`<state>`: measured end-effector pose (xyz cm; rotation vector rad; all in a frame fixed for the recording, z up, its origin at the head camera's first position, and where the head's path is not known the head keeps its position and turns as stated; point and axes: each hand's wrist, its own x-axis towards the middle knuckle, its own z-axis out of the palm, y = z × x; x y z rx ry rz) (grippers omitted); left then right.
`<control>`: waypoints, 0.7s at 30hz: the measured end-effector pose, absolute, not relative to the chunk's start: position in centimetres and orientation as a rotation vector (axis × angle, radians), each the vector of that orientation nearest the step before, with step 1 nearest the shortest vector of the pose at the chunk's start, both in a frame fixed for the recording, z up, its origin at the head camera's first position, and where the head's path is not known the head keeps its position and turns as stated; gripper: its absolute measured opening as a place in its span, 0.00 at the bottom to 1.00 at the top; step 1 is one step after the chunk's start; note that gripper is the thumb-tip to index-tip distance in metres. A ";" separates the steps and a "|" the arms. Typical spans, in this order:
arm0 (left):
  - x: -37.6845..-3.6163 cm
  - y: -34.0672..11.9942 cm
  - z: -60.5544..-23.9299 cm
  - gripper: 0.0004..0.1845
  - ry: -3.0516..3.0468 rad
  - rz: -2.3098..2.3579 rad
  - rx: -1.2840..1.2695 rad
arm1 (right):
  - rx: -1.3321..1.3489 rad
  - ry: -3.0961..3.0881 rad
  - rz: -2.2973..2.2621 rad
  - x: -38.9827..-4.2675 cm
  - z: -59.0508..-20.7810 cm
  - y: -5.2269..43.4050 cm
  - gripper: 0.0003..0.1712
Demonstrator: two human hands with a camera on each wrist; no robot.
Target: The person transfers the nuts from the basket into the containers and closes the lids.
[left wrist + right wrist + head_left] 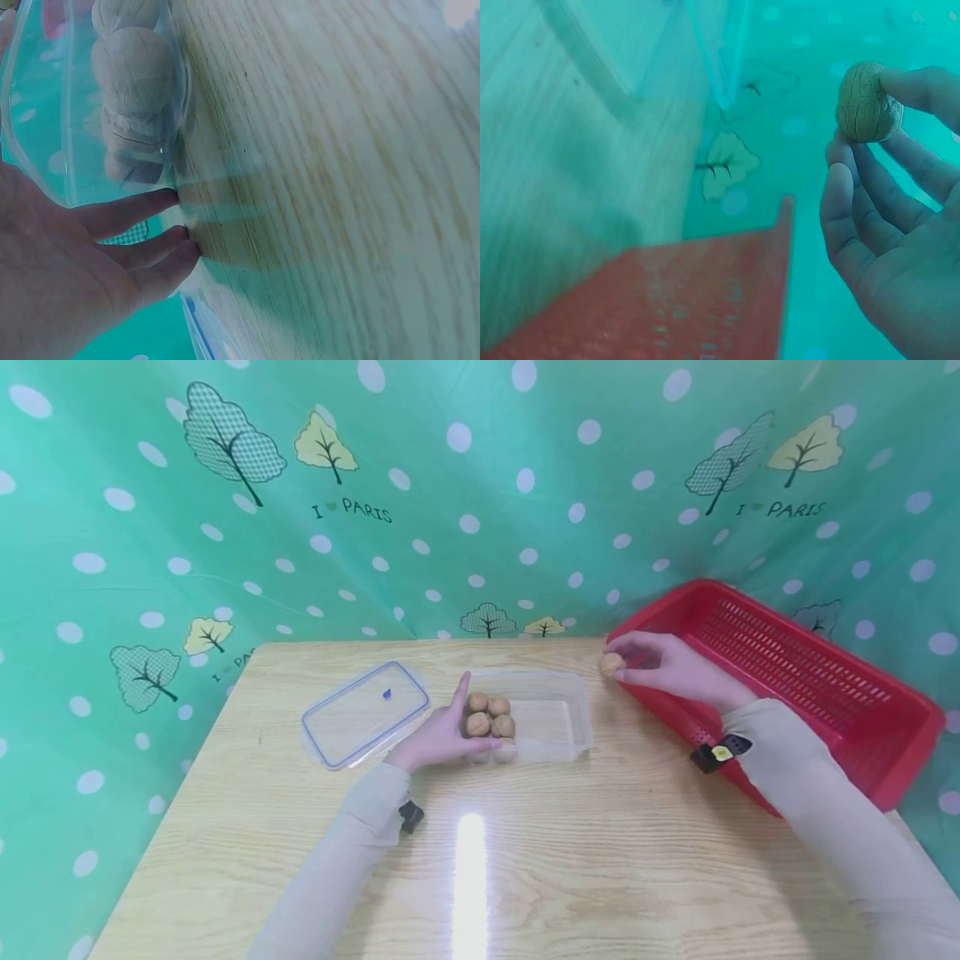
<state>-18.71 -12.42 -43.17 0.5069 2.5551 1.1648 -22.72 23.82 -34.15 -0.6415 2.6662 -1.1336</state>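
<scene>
A: Head view: right hand pinched a walnut at the basket corner. It looked liable to drop, with only a fingertip grip.
B: Left hand, fingers straight, braced the box.
A: Left wrist: fingers together on the box wall.
B: Right wrist: walnut between thumb and fingertips.

Both arms were covered by pale beige long sleeves. A small black device with a yellow spot was strapped at the right wrist, a plain black one at the left.
</scene>
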 end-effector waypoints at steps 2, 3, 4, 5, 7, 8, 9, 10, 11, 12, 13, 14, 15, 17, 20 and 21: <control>-18.7 -12.4 -43.2 0.68 2.554 1.163 0.504 | -0.661 2.643 -1.141 -22.5 -34.7 23.3 0.26; -18.7 -12.4 -43.1 0.68 2.555 1.163 0.502 | -0.676 2.631 -1.145 -22.5 -35.0 23.1 0.26; -18.7 -12.4 -43.1 0.68 2.555 1.162 0.499 | -0.688 2.619 -1.150 -22.4 -35.3 22.8 0.26; -18.7 -12.4 -43.1 0.68 2.555 1.164 0.499 | -0.702 2.606 -1.158 -22.3 -35.7 22.6 0.26; -18.7 -12.3 -43.1 0.68 2.557 1.162 0.500 | -0.736 2.574 -1.182 -22.3 -36.4 22.0 0.25; -18.7 -12.3 -43.1 0.68 2.559 1.161 0.502 | -0.747 2.560 -1.200 -22.2 -36.8 21.7 0.25; -18.7 -12.3 -43.1 0.68 2.560 1.161 0.504 | -0.763 2.545 -1.215 -22.2 -37.1 21.5 0.25; -18.8 -12.3 -43.1 0.68 2.562 1.158 0.506 | -0.774 2.528 -1.233 -22.1 -37.4 21.2 0.24; -18.8 -12.3 -43.1 0.68 2.565 1.156 0.508 | -0.789 2.510 -1.252 -22.0 -37.7 20.9 0.24; -18.8 -12.3 -43.1 0.68 2.566 1.155 0.510 | -0.801 2.492 -1.268 -22.0 -37.9 20.6 0.24; -18.8 -12.3 -43.1 0.68 2.566 1.152 0.508 | -0.813 2.471 -1.284 -21.8 -38.2 20.2 0.23; -18.8 -12.3 -43.1 0.68 2.566 1.152 0.508 | -0.831 2.453 -1.296 -21.8 -38.4 19.9 0.23; -18.8 -12.3 -43.2 0.68 2.566 1.155 0.509 | -0.846 2.434 -1.304 -21.7 -38.5 19.6 0.23; -18.8 -12.3 -43.2 0.68 2.560 1.168 0.510 | -0.885 2.402 -1.314 -21.6 -38.9 18.9 0.22; -18.8 -12.4 -43.2 0.68 2.549 1.185 0.509 | -0.948 2.350 -1.318 -21.6 -39.3 17.9 0.22; -18.8 -12.4 -43.2 0.68 2.544 1.191 0.511 | -0.968 2.329 -1.317 -21.5 -39.4 17.6 0.22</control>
